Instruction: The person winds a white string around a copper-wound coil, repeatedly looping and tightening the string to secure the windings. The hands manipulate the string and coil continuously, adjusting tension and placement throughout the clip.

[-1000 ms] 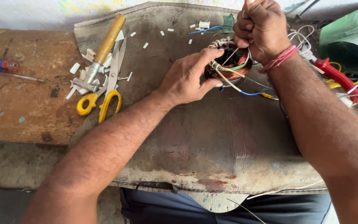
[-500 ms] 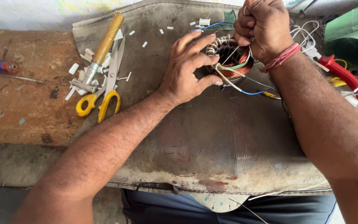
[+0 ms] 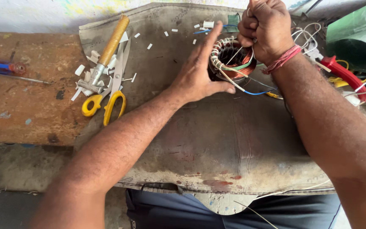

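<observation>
Wound coil point(image 3: 233, 59) sits upper centre of frame on the worn mat point(image 3: 217, 140). Your left hand point(image 3: 200, 74) braces it, fingers spread flat. Right hand point(image 3: 265, 27) is fisted tight on the lacing thread; pull straight up, keep the coil pinned.

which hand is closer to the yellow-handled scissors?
Left. The left hand lies open against the copper-wound coil, with bare mat between it and the yellow-handled scissors. The right hand is fisted above the coil, farther from them.
</observation>
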